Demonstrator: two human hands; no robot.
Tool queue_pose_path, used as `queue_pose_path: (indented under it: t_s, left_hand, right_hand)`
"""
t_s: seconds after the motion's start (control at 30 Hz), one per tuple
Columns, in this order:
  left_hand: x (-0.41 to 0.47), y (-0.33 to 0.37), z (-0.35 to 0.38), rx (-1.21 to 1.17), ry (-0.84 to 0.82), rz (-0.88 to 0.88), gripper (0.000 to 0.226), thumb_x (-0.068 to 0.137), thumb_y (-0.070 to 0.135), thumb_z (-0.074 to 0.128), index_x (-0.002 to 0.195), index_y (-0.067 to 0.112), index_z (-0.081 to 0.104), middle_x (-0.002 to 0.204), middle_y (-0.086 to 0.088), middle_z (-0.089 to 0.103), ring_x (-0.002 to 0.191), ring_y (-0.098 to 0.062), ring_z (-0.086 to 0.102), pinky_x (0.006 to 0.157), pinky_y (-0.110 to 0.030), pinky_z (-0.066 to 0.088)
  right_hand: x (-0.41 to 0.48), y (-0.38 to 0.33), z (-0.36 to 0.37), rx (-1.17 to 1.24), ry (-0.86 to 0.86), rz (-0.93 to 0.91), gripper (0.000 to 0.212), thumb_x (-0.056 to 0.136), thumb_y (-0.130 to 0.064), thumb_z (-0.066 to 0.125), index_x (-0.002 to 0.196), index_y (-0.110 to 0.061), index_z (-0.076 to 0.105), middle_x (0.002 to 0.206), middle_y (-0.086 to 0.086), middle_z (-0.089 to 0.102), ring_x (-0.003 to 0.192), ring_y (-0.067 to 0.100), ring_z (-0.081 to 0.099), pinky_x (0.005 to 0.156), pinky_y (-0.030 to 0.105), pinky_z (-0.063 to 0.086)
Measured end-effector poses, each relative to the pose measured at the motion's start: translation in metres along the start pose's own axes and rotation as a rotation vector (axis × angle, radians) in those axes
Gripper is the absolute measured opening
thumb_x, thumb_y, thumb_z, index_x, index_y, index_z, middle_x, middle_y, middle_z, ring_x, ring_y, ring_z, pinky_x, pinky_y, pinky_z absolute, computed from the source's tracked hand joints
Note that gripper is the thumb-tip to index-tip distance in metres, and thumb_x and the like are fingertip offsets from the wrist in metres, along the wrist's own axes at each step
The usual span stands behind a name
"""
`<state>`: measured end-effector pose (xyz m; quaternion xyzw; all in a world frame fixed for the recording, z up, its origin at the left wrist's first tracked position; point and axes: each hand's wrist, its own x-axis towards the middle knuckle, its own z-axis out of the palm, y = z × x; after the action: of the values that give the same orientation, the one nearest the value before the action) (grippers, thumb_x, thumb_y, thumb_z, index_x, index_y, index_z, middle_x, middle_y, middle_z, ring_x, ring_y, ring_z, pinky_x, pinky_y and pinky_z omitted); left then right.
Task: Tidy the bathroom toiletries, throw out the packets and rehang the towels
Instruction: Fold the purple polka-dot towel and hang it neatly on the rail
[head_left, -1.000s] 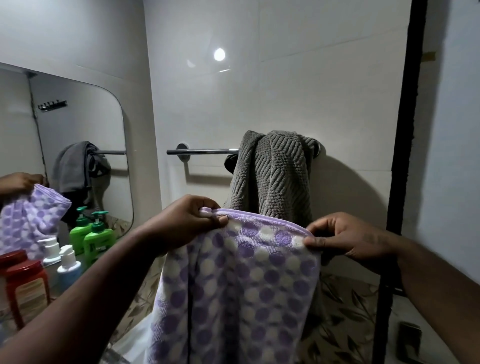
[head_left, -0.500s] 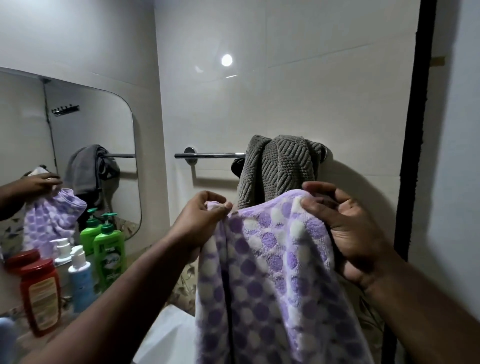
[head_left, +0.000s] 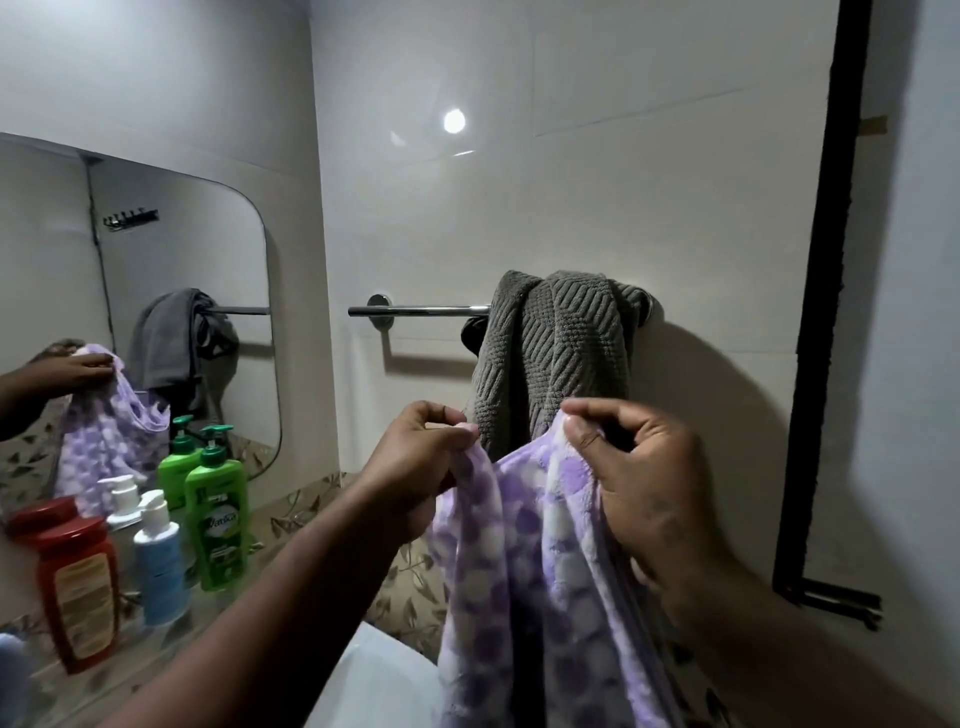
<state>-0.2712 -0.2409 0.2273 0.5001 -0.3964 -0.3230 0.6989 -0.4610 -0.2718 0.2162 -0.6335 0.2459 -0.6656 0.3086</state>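
The left hand (head_left: 421, 467) pinches one top corner of the purple polka-dot towel (head_left: 524, 587); the right hand (head_left: 639, 483) pinches the other. Both grips are closed on the fabric, which hangs bunched between them, in front of and below the chrome towel bar (head_left: 415, 310). A grey ribbed towel (head_left: 556, 353) covers the right part of the bar; the left part is bare. The bar is fixed to a white tiled wall (head_left: 571, 208). At left, a mirror (head_left: 208, 249) stands above the table (head_left: 291, 525), which carries a green pump bottle (head_left: 217, 509), a blue-and-white pump bottle (head_left: 156, 561) and a red bottle (head_left: 78, 587). A black frame (head_left: 821, 312) bounds the right side.
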Motion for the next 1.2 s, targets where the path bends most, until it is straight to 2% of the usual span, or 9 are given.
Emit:
queue_pose_path:
  t_s: [0.1, 0.2, 0.43, 0.5, 0.6, 0.77, 0.97, 1.07, 1.2]
  left_hand:
    - [-0.010, -0.007, 0.009, -0.126, -0.057, -0.017, 0.022, 0.092, -0.008, 0.065, 0.091, 0.011, 0.054, 0.073, -0.006, 0.064, 0.049, -0.012, 0.058, 0.056, -0.027, 0.050]
    - [-0.021, -0.011, 0.019, -0.178, -0.071, -0.012, 0.021, 0.092, -0.008, 0.066, 0.097, 0.009, 0.054, 0.078, -0.010, 0.065, 0.048, -0.010, 0.057, 0.049, -0.021, 0.050]
    - [-0.028, -0.002, 0.010, -0.182, -0.014, 0.034, 0.021, 0.091, -0.001, 0.072, 0.103, 0.008, 0.058, 0.083, -0.010, 0.067, 0.051, -0.009, 0.062, 0.051, -0.025, 0.056]
    - [-0.031, -0.001, 0.011, -0.185, -0.044, 0.018, 0.020, 0.090, -0.002, 0.072, 0.100, 0.009, 0.058, 0.080, -0.009, 0.068, 0.051, -0.011, 0.063, 0.051, -0.026, 0.056]
    - [-0.037, -0.004, 0.018, -0.193, -0.087, -0.030, 0.021, 0.089, -0.005, 0.071, 0.101, 0.008, 0.059, 0.084, -0.014, 0.069, 0.057, -0.017, 0.065, 0.051, -0.028, 0.057]
    - [-0.037, -0.009, 0.015, -0.197, -0.053, -0.045, 0.021, 0.086, -0.006, 0.073, 0.094, 0.008, 0.059, 0.088, -0.016, 0.069, 0.060, -0.020, 0.068, 0.055, -0.031, 0.059]
    - [-0.038, -0.011, 0.019, -0.235, -0.036, -0.082, 0.020, 0.085, -0.010, 0.072, 0.090, 0.005, 0.059, 0.085, -0.018, 0.067, 0.051, -0.019, 0.067, 0.041, -0.023, 0.051]
    - [-0.038, -0.015, 0.021, -0.214, -0.034, -0.088, 0.018, 0.085, -0.009, 0.073, 0.088, 0.005, 0.061, 0.088, -0.020, 0.067, 0.057, -0.021, 0.069, 0.047, -0.026, 0.056]
    - [-0.038, -0.016, 0.025, -0.164, -0.017, -0.074, 0.011, 0.091, -0.004, 0.068, 0.087, 0.006, 0.065, 0.079, -0.014, 0.069, 0.057, -0.018, 0.067, 0.052, -0.026, 0.057]
  right_hand:
    - [-0.003, 0.010, 0.010, -0.103, -0.033, 0.018, 0.008, 0.085, -0.016, 0.078, 0.090, -0.022, 0.081, 0.084, -0.012, 0.079, 0.080, -0.001, 0.072, 0.080, 0.026, 0.060]
    - [-0.006, 0.015, 0.020, -0.224, -0.070, -0.047, 0.008, 0.085, -0.020, 0.077, 0.091, -0.025, 0.079, 0.086, -0.015, 0.078, 0.083, -0.004, 0.071, 0.083, 0.029, 0.059]
    - [0.009, 0.012, 0.003, -0.418, 0.042, -0.204, 0.009, 0.084, -0.023, 0.075, 0.090, -0.026, 0.069, 0.081, -0.015, 0.073, 0.074, 0.002, 0.068, 0.072, 0.034, 0.057]
    - [0.003, 0.009, 0.010, -0.455, 0.007, -0.251, 0.008, 0.084, -0.024, 0.074, 0.089, -0.025, 0.068, 0.079, -0.012, 0.071, 0.071, 0.004, 0.067, 0.069, 0.034, 0.057]
    - [-0.010, 0.006, 0.025, -0.444, -0.077, -0.275, 0.007, 0.085, -0.027, 0.075, 0.088, -0.026, 0.069, 0.078, -0.014, 0.071, 0.071, 0.002, 0.067, 0.067, 0.032, 0.057]
    - [-0.011, 0.010, 0.024, -0.300, -0.110, -0.138, 0.009, 0.082, -0.023, 0.081, 0.079, -0.025, 0.073, 0.074, -0.013, 0.074, 0.070, 0.001, 0.070, 0.069, 0.035, 0.060]
    - [-0.015, 0.008, 0.021, -0.333, -0.142, -0.134, 0.006, 0.082, -0.023, 0.079, 0.082, -0.027, 0.075, 0.076, -0.015, 0.074, 0.072, 0.000, 0.070, 0.070, 0.033, 0.059]
    - [-0.019, 0.008, 0.018, -0.382, -0.156, -0.134, 0.008, 0.081, -0.022, 0.078, 0.082, -0.029, 0.075, 0.076, -0.018, 0.074, 0.072, -0.003, 0.069, 0.070, 0.030, 0.058]
    - [-0.023, 0.009, 0.014, -0.423, -0.191, -0.172, 0.011, 0.078, -0.029, 0.078, 0.088, -0.032, 0.074, 0.078, -0.019, 0.074, 0.075, -0.005, 0.069, 0.071, 0.027, 0.058]
